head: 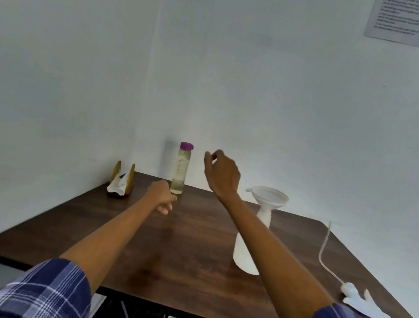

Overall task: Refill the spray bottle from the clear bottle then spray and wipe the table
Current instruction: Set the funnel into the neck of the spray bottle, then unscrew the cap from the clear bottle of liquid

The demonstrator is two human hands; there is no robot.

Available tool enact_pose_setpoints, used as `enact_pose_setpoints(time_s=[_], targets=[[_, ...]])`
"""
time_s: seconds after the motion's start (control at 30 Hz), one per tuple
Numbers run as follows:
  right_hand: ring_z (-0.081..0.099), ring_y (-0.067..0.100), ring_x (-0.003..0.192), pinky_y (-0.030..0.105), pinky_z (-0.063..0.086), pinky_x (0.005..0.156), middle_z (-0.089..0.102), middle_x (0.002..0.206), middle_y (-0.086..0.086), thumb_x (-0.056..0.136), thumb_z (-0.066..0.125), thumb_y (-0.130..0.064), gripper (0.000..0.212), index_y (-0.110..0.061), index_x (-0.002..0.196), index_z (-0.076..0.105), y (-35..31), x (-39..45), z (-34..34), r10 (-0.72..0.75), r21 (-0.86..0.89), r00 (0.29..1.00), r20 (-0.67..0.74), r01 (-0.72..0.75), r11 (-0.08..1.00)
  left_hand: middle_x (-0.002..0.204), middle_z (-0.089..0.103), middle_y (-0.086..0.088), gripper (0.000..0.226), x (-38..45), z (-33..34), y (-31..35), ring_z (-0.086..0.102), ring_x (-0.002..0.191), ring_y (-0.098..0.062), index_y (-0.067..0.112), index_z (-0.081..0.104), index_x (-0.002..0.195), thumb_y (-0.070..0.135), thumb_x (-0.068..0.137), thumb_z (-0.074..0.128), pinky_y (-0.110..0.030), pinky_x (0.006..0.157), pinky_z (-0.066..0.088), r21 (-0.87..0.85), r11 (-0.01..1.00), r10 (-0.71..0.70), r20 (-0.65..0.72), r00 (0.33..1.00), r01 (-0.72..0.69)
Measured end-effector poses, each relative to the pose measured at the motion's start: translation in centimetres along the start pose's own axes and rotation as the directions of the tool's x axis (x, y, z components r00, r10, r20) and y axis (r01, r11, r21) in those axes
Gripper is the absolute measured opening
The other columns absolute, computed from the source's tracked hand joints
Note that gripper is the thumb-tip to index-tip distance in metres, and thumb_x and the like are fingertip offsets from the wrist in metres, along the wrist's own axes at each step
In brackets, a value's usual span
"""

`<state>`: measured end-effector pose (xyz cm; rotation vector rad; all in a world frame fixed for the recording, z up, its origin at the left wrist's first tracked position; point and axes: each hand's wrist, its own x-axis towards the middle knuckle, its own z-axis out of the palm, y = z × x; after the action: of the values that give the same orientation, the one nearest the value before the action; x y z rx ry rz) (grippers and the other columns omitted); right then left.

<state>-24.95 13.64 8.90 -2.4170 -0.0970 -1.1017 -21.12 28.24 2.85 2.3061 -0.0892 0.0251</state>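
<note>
We see both our arms stretched forward at mid-frame. Our left hand [162,197] hangs low, fingers curled under, holding nothing. Our right hand [224,172] is raised higher, fingers loosely bent.

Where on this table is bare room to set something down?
Bare wood fills the near left of the table, between the napkin holder and the front edge. The right is crowded: spray bottle with funnel, and sprayer head.

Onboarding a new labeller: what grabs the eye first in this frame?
Two bare forearms reach over the dark table toward the clear bottle with its purple cap, upright near the back corner. Right of it, a white funnel sits in the spray bottle; the detached spray head lies at the right edge.
</note>
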Motion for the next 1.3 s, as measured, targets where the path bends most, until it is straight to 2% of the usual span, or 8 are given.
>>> enact_pose_setpoints(time_s=[0.2,0.43,0.53,0.6,0.77,0.97,1.17,1.3], targets=[[0.062,0.026,0.097,0.027,0.039,0.070,0.067,0.106,0.010,0.094,0.046,-0.035,0.033,-0.007,0.109,0.058,0.9,0.2,9.3,0.132,0.086,0.955,0.264,-0.160,0.983,0.097,0.072,-0.016,0.022,3.6,-0.9,-5.7,0.062,0.062,-0.016,-0.003,0.067,0.102,0.013,0.089,0.061,-0.024,0.065,0.056,0.210,0.976,-0.072,0.053,0.996,0.059],[0.056,0.029,0.110,0.039,0.050,0.084,0.061,0.121,0.012,0.088,0.056,-0.037,0.045,-0.008,0.122,0.051,2.7,1.5,19.2,0.264,0.115,0.906,0.332,-0.317,0.941,0.109,0.065,-0.010,0.037,11.1,-1.1,-7.5,0.064,0.094,-0.021,0.000,0.059,0.114,0.027,0.089,0.062,-0.031,0.090,0.050,0.512,0.858,-0.181,0.204,0.962,0.052],[0.051,0.031,0.117,0.041,0.049,0.090,0.056,0.126,0.014,0.085,0.060,-0.039,0.056,-0.008,0.129,0.044,3.8,3.5,22.7,0.326,0.095,0.892,0.314,-0.371,0.924,0.082,0.059,0.001,0.032,14.9,-1.3,-8.3,0.056,0.072,-0.011,0.007,0.057,0.096,0.037,0.086,0.064,-0.025,0.098,0.044,0.629,0.759,-0.440,0.302,0.846,0.170],[0.045,0.032,0.121,0.042,0.046,0.093,0.051,0.130,0.015,0.082,0.065,-0.039,0.067,-0.008,0.135,0.037,4.4,5.3,24.8,0.391,0.146,0.872,0.295,-0.446,0.883,0.083,0.062,0.001,0.037,17.0,-1.7,-8.0,0.059,0.081,-0.013,0.009,0.059,0.088,0.046,0.083,0.065,-0.026,0.098,0.041,0.717,0.679,-0.519,0.314,0.795,0.159],[0.040,0.034,0.125,0.044,0.041,0.099,0.043,0.135,0.017,0.078,0.071,-0.035,0.085,-0.008,0.142,0.022,5.9,9.3,29.1,0.425,0.172,0.860,0.282,-0.482,0.859,0.143,0.045,-0.012,0.095,20.1,-1.2,-7.8,0.047,0.129,-0.027,0.002,0.034,0.142,0.055,0.072,0.071,-0.037,0.107,0.036,0.794,0.608,-0.414,0.309,0.856,0.008],[0.054,0.032,0.118,0.044,0.043,0.100,0.054,0.129,0.014,0.084,0.066,-0.032,0.061,-0.006,0.129,0.034,6.6,10.6,30.9,0.504,0.140,0.804,0.316,-0.565,0.813,0.144,0.045,-0.010,0.072,20.4,-1.0,-6.9,0.044,0.132,-0.024,-0.001,0.040,0.138,0.035,0.082,0.069,-0.032,0.110,0.032,0.786,0.617,-0.361,0.321,0.876,-0.033],[0.056,0.030,0.114,0.046,0.045,0.097,0.057,0.126,0.011,0.081,0.065,-0.032,0.059,-0.007,0.128,0.038,6.2,7.7,27.9,0.435,0.099,0.829,0.351,-0.495,0.863,0.133,0.057,-0.005,0.077,19.4,-1.1,-7.6,0.054,0.124,-0.020,0.001,0.040,0.139,0.044,0.081,0.068,-0.032,0.107,0.039,0.777,0.629,-0.452,0.330,0.829,0.034],[0.056,0.030,0.115,0.043,0.046,0.095,0.058,0.125,0.012,0.078,0.069,-0.034,0.064,-0.006,0.128,0.039,5.5,4.6,23.8,0.413,0.068,0.821,0.394,-0.474,0.878,0.135,0.052,-0.010,0.073,16.0,-0.6,-6.4,0.050,0.126,-0.025,0.001,0.045,0.134,0.040,0.079,0.072,-0.031,0.103,0.039,0.830,0.552,-0.221,0.240,0.945,-0.082]])
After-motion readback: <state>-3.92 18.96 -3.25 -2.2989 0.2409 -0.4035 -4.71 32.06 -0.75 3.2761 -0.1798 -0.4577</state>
